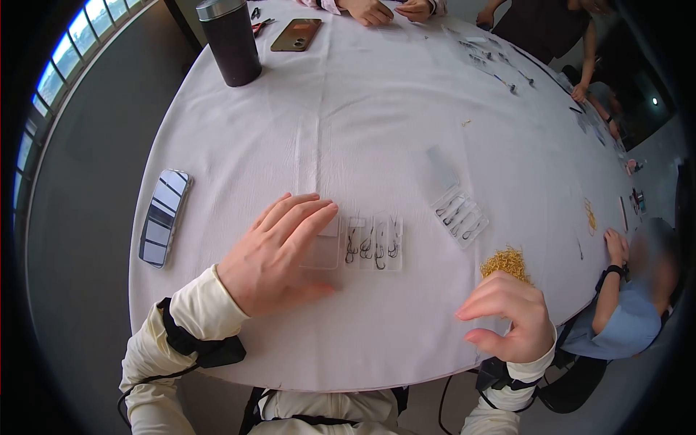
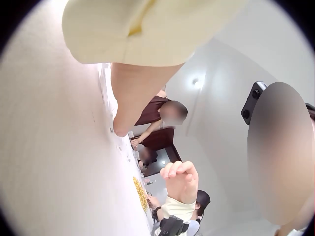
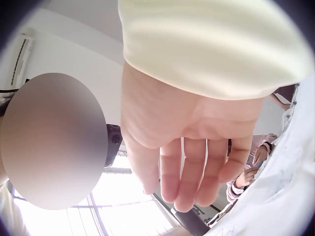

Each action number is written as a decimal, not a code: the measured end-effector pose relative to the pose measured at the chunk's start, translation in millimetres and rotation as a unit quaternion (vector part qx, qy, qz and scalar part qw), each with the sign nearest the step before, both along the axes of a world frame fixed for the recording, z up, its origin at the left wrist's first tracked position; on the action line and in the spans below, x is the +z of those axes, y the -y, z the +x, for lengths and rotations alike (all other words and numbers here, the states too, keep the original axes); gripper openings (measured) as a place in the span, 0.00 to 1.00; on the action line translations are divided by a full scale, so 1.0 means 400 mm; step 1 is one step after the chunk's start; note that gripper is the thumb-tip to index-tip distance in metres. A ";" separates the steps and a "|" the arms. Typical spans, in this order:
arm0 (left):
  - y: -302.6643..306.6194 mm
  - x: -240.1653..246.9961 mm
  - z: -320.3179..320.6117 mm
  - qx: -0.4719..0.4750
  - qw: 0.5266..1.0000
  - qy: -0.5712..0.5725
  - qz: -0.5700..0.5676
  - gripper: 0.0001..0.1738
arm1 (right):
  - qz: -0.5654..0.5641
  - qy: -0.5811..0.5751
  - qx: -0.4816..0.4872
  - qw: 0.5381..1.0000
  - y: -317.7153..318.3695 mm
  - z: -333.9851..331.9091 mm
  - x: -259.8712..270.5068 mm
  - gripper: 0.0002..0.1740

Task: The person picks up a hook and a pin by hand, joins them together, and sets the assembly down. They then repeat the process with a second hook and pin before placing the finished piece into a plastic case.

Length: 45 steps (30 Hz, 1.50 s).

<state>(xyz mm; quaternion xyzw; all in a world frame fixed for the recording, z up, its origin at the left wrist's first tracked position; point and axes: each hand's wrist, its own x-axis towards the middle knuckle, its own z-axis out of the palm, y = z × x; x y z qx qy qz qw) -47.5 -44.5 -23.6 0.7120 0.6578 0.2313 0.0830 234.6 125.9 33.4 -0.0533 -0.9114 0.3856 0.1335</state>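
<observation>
My left hand is stretched over the left part of a clear plastic box, fingers extended and covering some of it. Dark fish hooks lie in the box's right half, split among narrow compartments. To the right sits a second clear box, tilted on the cloth, its lid folded back and hooks inside. My right hand hovers at the near right, thumb apart from loosely bent fingers, nothing between them. Just beyond it is a heap of small gold-coloured pieces; the hand overlaps its near edge in the head view.
On the white tablecloth lie a phone at left and another phone by a dark tumbler at the back. Rigged hooks lie far right. Other people sit around the table, one close on the right.
</observation>
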 end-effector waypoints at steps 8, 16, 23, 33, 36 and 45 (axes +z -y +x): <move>0.042 -0.003 -0.042 0.065 0.994 0.055 0.061 0.40 | 0.077 -0.008 -0.082 0.994 0.006 -0.105 0.019 0.10; 0.039 -0.013 -0.035 0.091 0.978 0.067 0.178 0.23 | 0.248 0.042 -0.184 0.950 -0.028 -0.250 -0.086 0.07; 0.051 -0.020 -0.046 0.095 0.971 0.097 0.195 0.20 | 0.248 0.046 -0.213 0.944 -0.046 -0.265 -0.110 0.06; 0.042 -0.031 -0.044 0.110 0.959 0.155 0.210 0.14 | 0.251 0.086 -0.272 0.925 -0.135 -0.117 -0.071 0.05; 0.046 -0.030 -0.046 0.109 0.960 0.165 0.201 0.14 | 0.251 0.100 -0.309 0.912 -0.153 -0.079 -0.070 0.04; 0.045 -0.044 -0.035 0.137 0.952 0.192 0.196 0.11 | 0.196 0.178 -0.394 0.880 -0.159 0.119 -0.046 0.05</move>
